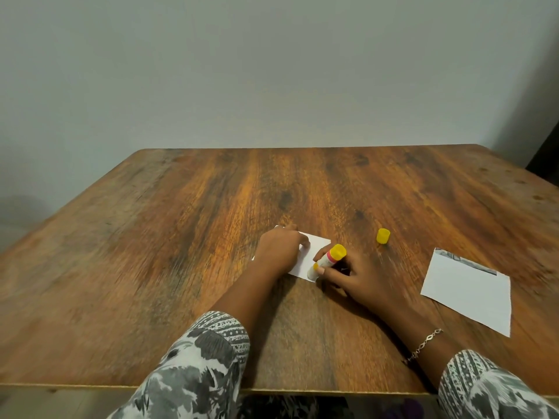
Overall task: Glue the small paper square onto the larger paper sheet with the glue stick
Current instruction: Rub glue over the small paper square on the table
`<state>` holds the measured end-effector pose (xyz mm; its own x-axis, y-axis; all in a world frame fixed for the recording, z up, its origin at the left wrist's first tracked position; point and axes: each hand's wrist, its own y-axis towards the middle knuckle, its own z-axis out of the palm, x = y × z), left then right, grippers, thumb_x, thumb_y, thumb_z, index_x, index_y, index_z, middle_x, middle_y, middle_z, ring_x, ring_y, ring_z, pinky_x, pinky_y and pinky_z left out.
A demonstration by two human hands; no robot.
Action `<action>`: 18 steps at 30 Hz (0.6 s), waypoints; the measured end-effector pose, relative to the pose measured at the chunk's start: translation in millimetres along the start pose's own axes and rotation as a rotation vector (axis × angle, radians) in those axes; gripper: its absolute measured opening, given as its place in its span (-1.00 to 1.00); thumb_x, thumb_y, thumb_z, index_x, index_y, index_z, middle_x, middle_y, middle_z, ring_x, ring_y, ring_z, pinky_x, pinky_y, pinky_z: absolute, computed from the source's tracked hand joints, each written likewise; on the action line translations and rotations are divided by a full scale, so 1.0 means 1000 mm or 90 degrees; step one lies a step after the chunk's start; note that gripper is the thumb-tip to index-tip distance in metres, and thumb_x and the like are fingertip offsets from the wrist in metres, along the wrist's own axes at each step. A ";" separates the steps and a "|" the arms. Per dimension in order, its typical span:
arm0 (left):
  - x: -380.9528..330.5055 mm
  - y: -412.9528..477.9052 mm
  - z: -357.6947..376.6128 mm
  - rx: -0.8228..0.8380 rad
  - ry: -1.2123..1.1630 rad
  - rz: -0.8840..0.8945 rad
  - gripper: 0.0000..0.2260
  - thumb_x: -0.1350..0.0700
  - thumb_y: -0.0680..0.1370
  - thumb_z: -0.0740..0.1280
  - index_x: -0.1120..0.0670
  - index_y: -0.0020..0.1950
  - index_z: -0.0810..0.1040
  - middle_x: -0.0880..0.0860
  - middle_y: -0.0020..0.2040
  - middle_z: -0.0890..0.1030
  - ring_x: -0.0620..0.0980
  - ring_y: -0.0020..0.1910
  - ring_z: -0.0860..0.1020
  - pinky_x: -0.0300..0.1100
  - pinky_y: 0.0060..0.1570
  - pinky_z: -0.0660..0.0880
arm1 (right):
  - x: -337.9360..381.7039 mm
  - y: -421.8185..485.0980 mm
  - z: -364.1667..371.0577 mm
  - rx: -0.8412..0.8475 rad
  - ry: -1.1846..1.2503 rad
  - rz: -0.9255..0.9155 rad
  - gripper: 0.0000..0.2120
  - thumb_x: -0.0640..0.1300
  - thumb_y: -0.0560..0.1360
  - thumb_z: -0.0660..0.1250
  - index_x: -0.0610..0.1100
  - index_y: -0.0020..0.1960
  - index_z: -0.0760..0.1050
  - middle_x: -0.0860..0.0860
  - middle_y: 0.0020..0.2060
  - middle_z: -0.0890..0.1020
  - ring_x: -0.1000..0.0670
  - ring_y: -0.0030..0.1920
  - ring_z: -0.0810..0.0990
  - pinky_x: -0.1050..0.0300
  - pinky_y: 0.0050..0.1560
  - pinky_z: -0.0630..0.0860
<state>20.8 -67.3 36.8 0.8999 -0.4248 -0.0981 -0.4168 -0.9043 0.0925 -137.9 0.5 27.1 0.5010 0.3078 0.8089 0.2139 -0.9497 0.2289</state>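
Observation:
A small white paper square (314, 247) lies flat near the middle of the wooden table (181, 237). My left hand (279, 251) rests on its left part, fingers pressing it down, and hides much of it. In my right hand (354, 275) is the uncapped glue stick (326, 261), white with a yellow and pink base, tilted with its tip down on the square's near right corner. The larger white paper sheet (469, 291) lies apart at the right, with a printed strip along its far edge.
The glue stick's yellow cap (383, 236) stands alone on the table, beyond my right hand. A pale wall rises behind the table's far edge. The near table edge runs under my patterned sleeves. A bracelet hangs on my right wrist.

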 end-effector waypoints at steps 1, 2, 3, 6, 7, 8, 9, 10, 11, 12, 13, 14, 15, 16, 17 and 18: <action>0.000 0.000 0.000 -0.001 0.001 0.000 -0.70 0.18 0.54 0.23 -0.08 0.23 0.50 0.04 0.16 0.50 0.07 0.12 0.46 -0.15 -0.19 0.38 | 0.000 0.000 0.000 0.000 0.002 -0.003 -0.88 -0.17 0.44 0.37 -0.11 -0.02 0.56 0.10 -0.25 0.60 0.19 -0.24 0.53 0.43 -0.25 0.38; 0.000 0.000 -0.001 -0.002 0.000 -0.001 -0.70 0.18 0.54 0.22 -0.08 0.23 0.50 0.04 0.15 0.49 0.08 0.13 0.46 -0.15 -0.19 0.36 | 0.001 -0.001 0.000 0.002 0.011 -0.004 -0.89 -0.20 0.44 0.37 -0.14 -0.03 0.56 0.11 -0.27 0.59 0.23 -0.26 0.52 0.45 -0.26 0.38; 0.000 -0.001 -0.001 -0.004 0.000 0.000 -0.71 0.17 0.55 0.22 -0.08 0.23 0.51 0.04 0.15 0.49 0.08 0.13 0.46 -0.15 -0.19 0.35 | 0.002 -0.001 0.000 0.005 0.031 -0.001 -0.89 -0.23 0.44 0.36 -0.16 -0.03 0.55 0.12 -0.28 0.58 0.25 -0.28 0.52 0.47 -0.26 0.38; 0.003 -0.002 0.000 -0.010 0.002 0.015 -0.72 0.15 0.55 0.20 -0.08 0.22 0.52 0.04 0.15 0.49 0.08 0.13 0.46 -0.16 -0.18 0.35 | 0.003 0.001 -0.001 -0.010 0.140 0.026 -0.91 -0.26 0.45 0.34 -0.19 -0.04 0.53 0.13 -0.37 0.59 0.24 -0.37 0.53 0.44 -0.35 0.40; 0.004 -0.003 0.001 -0.016 0.001 0.021 -0.73 0.13 0.55 0.20 -0.08 0.21 0.53 0.04 0.15 0.50 0.08 0.12 0.47 -0.15 -0.17 0.37 | 0.003 0.002 -0.002 -0.028 0.183 0.037 -0.91 -0.24 0.44 0.35 -0.22 -0.06 0.53 0.12 -0.43 0.58 0.20 -0.44 0.50 0.42 -0.42 0.37; 0.007 -0.004 0.001 -0.018 -0.006 0.026 -0.74 0.12 0.56 0.20 -0.07 0.20 0.54 0.04 0.15 0.51 0.07 0.12 0.48 -0.15 -0.15 0.38 | 0.002 0.003 -0.002 -0.044 0.216 0.048 -0.87 -0.21 0.42 0.36 -0.24 -0.06 0.54 0.09 -0.49 0.55 0.17 -0.50 0.45 0.38 -0.50 0.33; 0.010 -0.005 0.001 -0.014 -0.023 0.029 -0.74 0.10 0.56 0.20 -0.06 0.20 0.54 0.03 0.18 0.52 0.06 0.13 0.49 -0.15 -0.11 0.39 | 0.001 0.003 -0.003 -0.060 0.238 0.066 -0.85 -0.22 0.42 0.35 -0.27 -0.05 0.53 0.07 -0.55 0.51 0.16 -0.57 0.40 0.37 -0.56 0.29; 0.014 -0.007 0.000 -0.005 -0.046 0.030 -0.74 0.10 0.56 0.19 -0.06 0.21 0.55 0.02 0.21 0.52 0.05 0.15 0.49 -0.16 -0.07 0.39 | 0.000 0.004 -0.003 -0.075 0.259 0.082 -0.86 -0.26 0.44 0.33 -0.30 -0.03 0.52 0.07 -0.59 0.48 0.16 -0.61 0.35 0.37 -0.61 0.25; 0.018 -0.008 -0.001 0.010 -0.070 0.032 -0.73 0.10 0.57 0.20 -0.05 0.23 0.54 0.00 0.25 0.51 0.02 0.18 0.48 -0.18 -0.03 0.38 | -0.001 0.005 -0.003 -0.087 0.279 0.090 -0.88 -0.30 0.47 0.29 -0.32 -0.02 0.51 0.07 -0.61 0.47 0.16 -0.64 0.33 0.37 -0.64 0.23; 0.021 -0.009 -0.003 0.028 -0.088 0.036 -0.72 0.11 0.57 0.20 -0.05 0.25 0.52 -0.01 0.29 0.50 0.00 0.20 0.47 -0.20 0.00 0.36 | 0.000 0.006 -0.004 -0.096 0.302 0.099 -0.88 -0.33 0.48 0.25 -0.33 -0.02 0.51 0.06 -0.60 0.46 0.15 -0.64 0.32 0.36 -0.66 0.22; 0.024 -0.010 -0.006 0.051 -0.097 0.042 -0.71 0.12 0.56 0.21 -0.04 0.27 0.51 -0.02 0.32 0.47 -0.01 0.22 0.46 -0.21 0.03 0.35 | 0.000 0.007 -0.004 -0.104 0.327 0.107 -0.89 -0.33 0.48 0.24 -0.32 -0.03 0.51 0.00 -0.56 0.46 0.15 -0.63 0.33 0.35 -0.66 0.23; 0.026 -0.010 -0.008 0.073 -0.100 0.048 -0.69 0.14 0.56 0.23 -0.04 0.29 0.49 -0.02 0.35 0.45 -0.02 0.24 0.44 -0.23 0.05 0.34 | 0.000 0.007 -0.004 -0.111 0.350 0.113 -0.90 -0.32 0.48 0.24 -0.29 -0.04 0.51 -0.06 -0.51 0.46 0.13 -0.62 0.34 0.33 -0.66 0.23; 0.027 -0.010 -0.010 0.090 -0.103 0.050 -0.67 0.16 0.54 0.25 -0.04 0.31 0.47 -0.02 0.36 0.43 -0.02 0.25 0.43 -0.23 0.06 0.34 | -0.002 0.008 -0.004 -0.115 0.367 0.115 -0.92 -0.29 0.47 0.27 -0.26 -0.06 0.52 -0.10 -0.47 0.46 0.10 -0.60 0.35 0.32 -0.65 0.24; 0.027 -0.010 -0.011 0.100 -0.106 0.046 -0.65 0.17 0.53 0.27 -0.03 0.31 0.46 -0.02 0.37 0.42 -0.01 0.24 0.43 -0.23 0.06 0.34 | -0.003 0.008 -0.005 -0.120 0.384 0.116 -0.91 -0.24 0.44 0.31 -0.23 -0.07 0.53 -0.12 -0.45 0.46 0.08 -0.58 0.35 0.30 -0.64 0.25; 0.026 -0.010 -0.011 0.100 -0.106 0.040 -0.64 0.17 0.52 0.29 -0.03 0.31 0.46 -0.02 0.36 0.43 -0.01 0.22 0.45 -0.24 0.04 0.34 | -0.004 0.009 -0.005 -0.124 0.394 0.119 -0.88 -0.18 0.40 0.34 -0.20 -0.08 0.54 -0.12 -0.44 0.47 0.05 -0.57 0.35 0.29 -0.63 0.25; 0.024 -0.009 -0.010 0.092 -0.101 0.032 -0.64 0.15 0.52 0.30 -0.04 0.31 0.46 -0.01 0.35 0.44 0.00 0.20 0.46 -0.24 0.02 0.34 | -0.005 0.009 -0.006 -0.128 0.400 0.125 -0.87 -0.16 0.38 0.34 -0.17 -0.10 0.55 -0.12 -0.44 0.48 0.03 -0.55 0.34 0.28 -0.63 0.26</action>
<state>47.3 -68.9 43.9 0.8509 -0.4605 -0.2528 -0.4850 -0.8735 -0.0413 -143.3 -9.6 28.0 -0.0798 0.0940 0.9924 -0.0212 -0.9955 0.0925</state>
